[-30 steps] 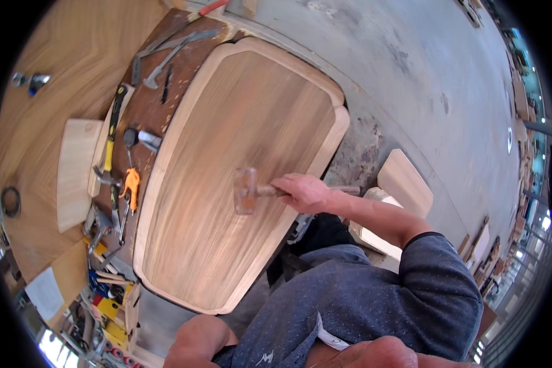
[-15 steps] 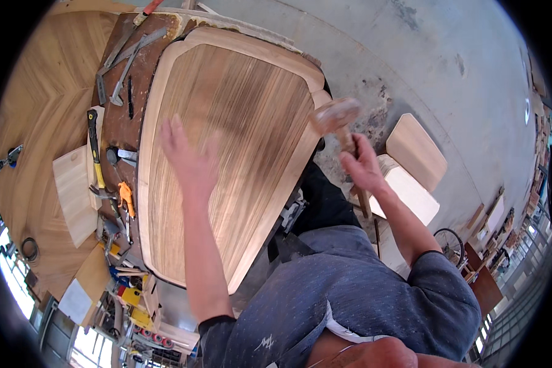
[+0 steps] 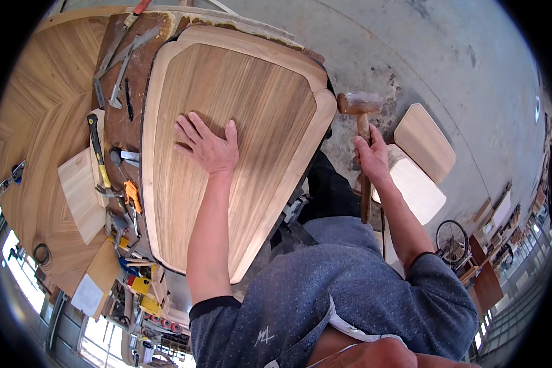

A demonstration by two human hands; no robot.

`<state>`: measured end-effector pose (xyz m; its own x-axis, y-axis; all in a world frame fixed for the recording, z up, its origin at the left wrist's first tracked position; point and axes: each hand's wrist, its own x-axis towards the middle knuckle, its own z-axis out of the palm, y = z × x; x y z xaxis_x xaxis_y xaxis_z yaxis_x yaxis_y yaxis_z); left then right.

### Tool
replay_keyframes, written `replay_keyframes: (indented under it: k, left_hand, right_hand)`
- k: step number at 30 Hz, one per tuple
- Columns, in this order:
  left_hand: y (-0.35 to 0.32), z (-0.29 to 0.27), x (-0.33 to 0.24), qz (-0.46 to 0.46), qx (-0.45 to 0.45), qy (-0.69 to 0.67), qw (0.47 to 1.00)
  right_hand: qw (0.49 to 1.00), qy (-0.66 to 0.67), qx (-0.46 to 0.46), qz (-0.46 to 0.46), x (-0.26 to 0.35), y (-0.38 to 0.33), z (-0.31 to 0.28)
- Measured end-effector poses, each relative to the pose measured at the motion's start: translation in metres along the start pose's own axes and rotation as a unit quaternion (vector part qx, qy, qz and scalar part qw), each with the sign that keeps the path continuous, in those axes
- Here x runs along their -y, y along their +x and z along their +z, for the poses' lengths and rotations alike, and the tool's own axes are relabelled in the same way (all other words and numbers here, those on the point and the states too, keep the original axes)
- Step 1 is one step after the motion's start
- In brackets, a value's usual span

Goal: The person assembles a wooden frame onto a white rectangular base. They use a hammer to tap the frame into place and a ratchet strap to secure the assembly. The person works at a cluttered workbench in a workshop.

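Observation:
A large wooden panel, striped inside with a paler wood border, lies on the bench before me. Flat on its left half rests my left hand, fingers spread and holding nothing. My right hand is wrapped round the handle of a wooden mallet, off the panel's right edge. The mallet's head points away from me and stands apart from the border.
Left of the panel lie a yellow-and-black claw hammer, an orange air blow gun, a caliper and other tools. A chevron-patterned wooden surface spans the far left. Cut boards sit low at the right.
My left hand has come down flat and moved slightly right on the panel. The mallet has moved right, away from the panel's edge, and its handle is more upright in view.

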<state>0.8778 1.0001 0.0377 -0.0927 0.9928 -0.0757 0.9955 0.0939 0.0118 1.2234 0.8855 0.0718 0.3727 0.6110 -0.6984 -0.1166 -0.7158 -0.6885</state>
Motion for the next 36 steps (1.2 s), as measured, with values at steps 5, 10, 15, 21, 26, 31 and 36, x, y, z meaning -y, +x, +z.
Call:
replay_keyframes:
  k: [5, 10, 15, 21, 26, 31, 36]
  left_hand:
    - [0.0, 0.001, -0.001, 0.004, -0.004, -0.004, 1.0]
    - [0.002, 0.0, -0.001, 0.002, -0.017, -0.005, 1.0]
    - [0.002, 0.003, 0.004, 0.0, -0.033, -0.024, 0.999]
    - [0.003, -0.009, 0.002, -0.022, 0.006, -0.045, 0.999]
    - [0.005, -0.016, 0.003, -0.036, 0.046, -0.064, 0.996]
    - [0.005, -0.016, 0.005, -0.034, 0.039, -0.087, 0.995]
    - [0.005, -0.015, 0.008, -0.039, 0.044, -0.109, 0.992]
  right_hand:
    - [0.999, -0.026, -0.018, 0.003, 0.0, -0.001, -0.002]
    - [0.991, -0.126, 0.01, -0.049, -0.011, 0.004, -0.006]
    - [0.996, -0.072, -0.005, -0.049, 0.0, 0.018, -0.007]
    - [0.991, -0.081, -0.011, -0.106, 0.036, 0.068, -0.005]
    - [0.979, -0.159, 0.045, -0.115, 0.055, 0.095, -0.015]
    - [0.951, -0.264, 0.049, -0.156, 0.082, 0.105, -0.011]
    - [0.938, -0.28, 0.066, -0.196, 0.12, 0.114, 0.029]
